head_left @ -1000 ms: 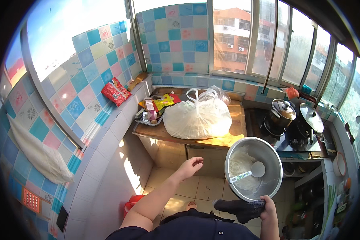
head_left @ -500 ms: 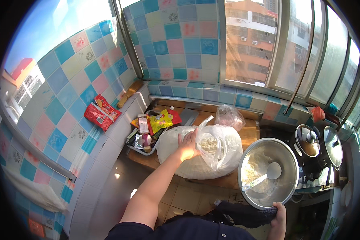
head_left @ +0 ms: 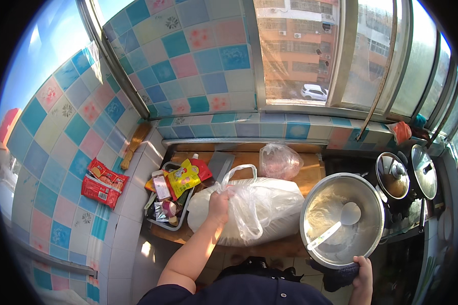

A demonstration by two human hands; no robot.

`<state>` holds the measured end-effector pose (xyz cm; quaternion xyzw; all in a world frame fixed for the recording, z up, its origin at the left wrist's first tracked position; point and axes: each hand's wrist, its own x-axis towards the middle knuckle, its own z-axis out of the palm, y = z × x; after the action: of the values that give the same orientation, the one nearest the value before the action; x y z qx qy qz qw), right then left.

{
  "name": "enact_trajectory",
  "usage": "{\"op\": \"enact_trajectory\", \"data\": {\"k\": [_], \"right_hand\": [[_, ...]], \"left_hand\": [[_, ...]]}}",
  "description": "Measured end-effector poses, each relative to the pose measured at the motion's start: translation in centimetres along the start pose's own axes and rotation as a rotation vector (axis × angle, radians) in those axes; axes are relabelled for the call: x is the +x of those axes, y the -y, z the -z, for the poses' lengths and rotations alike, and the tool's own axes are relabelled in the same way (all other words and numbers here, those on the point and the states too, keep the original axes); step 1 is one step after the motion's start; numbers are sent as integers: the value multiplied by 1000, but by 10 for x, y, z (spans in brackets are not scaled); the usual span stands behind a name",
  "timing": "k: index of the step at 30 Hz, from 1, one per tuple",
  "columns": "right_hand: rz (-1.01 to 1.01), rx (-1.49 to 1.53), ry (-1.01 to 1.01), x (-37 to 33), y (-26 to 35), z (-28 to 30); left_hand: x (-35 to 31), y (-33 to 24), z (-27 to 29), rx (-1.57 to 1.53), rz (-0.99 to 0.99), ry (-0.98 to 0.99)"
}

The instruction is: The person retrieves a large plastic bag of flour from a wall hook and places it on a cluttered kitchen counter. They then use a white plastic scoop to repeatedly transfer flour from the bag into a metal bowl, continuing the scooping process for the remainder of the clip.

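Note:
My left hand (head_left: 219, 207) is closed on the gathered top of a large translucent plastic bag (head_left: 277, 206), bulging with pale contents, its loop handles standing up. To the right, a wide steel bowl (head_left: 370, 236) holds a layer of flour (head_left: 321, 207) along its left side. A white ladle (head_left: 349, 214) lies in the bowl, its handle leaning on the near-left rim. My right hand (head_left: 362, 271) grips the bowl's near rim, thumb on top. A dark cloth (head_left: 338, 278) hangs just under the rim there.
A basket (head_left: 174, 223) of packets stands left of the bag on a wooden board (head_left: 315, 175). Behind is a clear bag (head_left: 280, 161) with pinkish contents. Two lidded pots (head_left: 393, 175) sit at right. Red packets (head_left: 103, 184) and a straw brush (head_left: 136, 145) lie on the left ledge.
My left hand has gone from open fingers beside the bag's mouth to a grip on its top. The flour visible in that mouth is now covered. My view has shifted.

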<state>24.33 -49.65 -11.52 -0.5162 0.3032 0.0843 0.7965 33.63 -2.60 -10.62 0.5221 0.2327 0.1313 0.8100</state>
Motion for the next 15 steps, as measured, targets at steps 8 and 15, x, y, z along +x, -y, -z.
{"op": "enact_trajectory", "data": {"k": [8,15], "right_hand": [[-27,-9,-40,-19,-7,-15],[-159,-88,51,8,-12,-39]], "left_hand": [[31,-38,20,-334,67,-166],[0,-86,6,-371,16,-291]]}}
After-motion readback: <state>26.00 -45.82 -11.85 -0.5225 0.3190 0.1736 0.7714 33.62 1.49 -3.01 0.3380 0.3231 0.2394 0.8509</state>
